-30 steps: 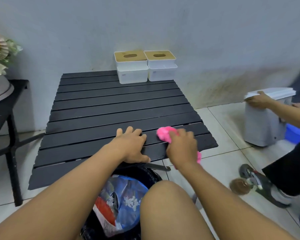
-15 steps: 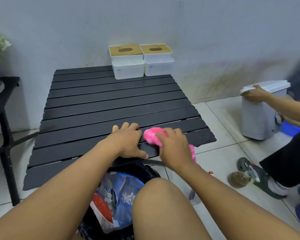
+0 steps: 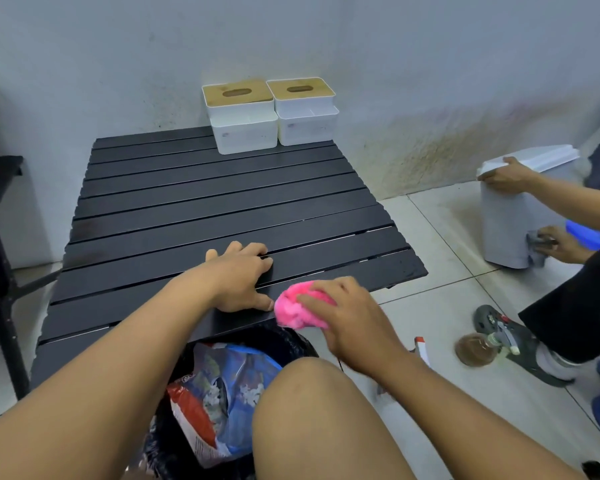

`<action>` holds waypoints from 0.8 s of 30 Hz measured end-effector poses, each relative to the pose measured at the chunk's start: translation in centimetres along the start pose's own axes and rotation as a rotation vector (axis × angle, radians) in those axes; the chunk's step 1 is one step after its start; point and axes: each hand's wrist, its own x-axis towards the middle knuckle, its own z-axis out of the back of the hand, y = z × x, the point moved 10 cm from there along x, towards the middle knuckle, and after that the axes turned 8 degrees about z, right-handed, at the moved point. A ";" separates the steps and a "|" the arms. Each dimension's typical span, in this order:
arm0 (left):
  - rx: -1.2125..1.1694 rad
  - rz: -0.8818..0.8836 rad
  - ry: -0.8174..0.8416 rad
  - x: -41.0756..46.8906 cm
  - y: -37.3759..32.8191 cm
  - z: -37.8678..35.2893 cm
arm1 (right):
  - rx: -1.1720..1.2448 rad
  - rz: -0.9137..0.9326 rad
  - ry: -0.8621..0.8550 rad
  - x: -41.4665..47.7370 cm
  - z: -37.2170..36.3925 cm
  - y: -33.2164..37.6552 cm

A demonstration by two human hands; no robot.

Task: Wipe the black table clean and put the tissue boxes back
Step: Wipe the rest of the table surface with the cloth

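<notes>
The black slatted table (image 3: 201,202) stands low against the wall. Two white tissue boxes with wooden lids sit side by side at its far edge, the left tissue box (image 3: 241,116) and the right tissue box (image 3: 303,109). My left hand (image 3: 241,275) rests flat on the near slats, fingers spread. My right hand (image 3: 347,313) grips a pink cloth (image 3: 293,310) at the table's near edge, just right of my left thumb.
A black trash bin (image 3: 284,341) holding a blue and red bag (image 3: 222,386) stands below the near edge, beside my knee. Another person at the right holds a white bin (image 3: 510,220). A bottle (image 3: 475,349) lies on the tiled floor. A black stand (image 3: 0,237) is at left.
My right hand has drawn the pink cloth toward me, from the near slats to the table's front edge. My left hand stays planted on the slats. The view has shifted slightly.
</notes>
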 end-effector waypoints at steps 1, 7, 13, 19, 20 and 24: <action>-0.004 0.000 0.001 -0.1 0.0 0.0 | -0.019 -0.031 -0.026 -0.2 0.6 -1.6; -0.018 -0.001 -0.003 -0.3 -0.1 0.1 | -0.154 -0.671 -0.071 -2.0 3.5 -11.2; 0.042 0.010 -0.008 0.3 -0.9 0.2 | -0.064 -0.190 0.003 0.3 1.2 -3.1; 0.077 -0.036 -0.040 1.3 -3.9 0.6 | -0.135 -0.815 -0.104 -4.9 5.3 -15.2; 0.072 -0.042 -0.041 1.6 -4.5 0.8 | -0.148 -0.731 -0.078 -3.7 4.5 -13.1; 0.054 -0.052 -0.047 2.8 -5.8 1.5 | -0.110 -0.307 -0.032 -1.9 1.7 -5.2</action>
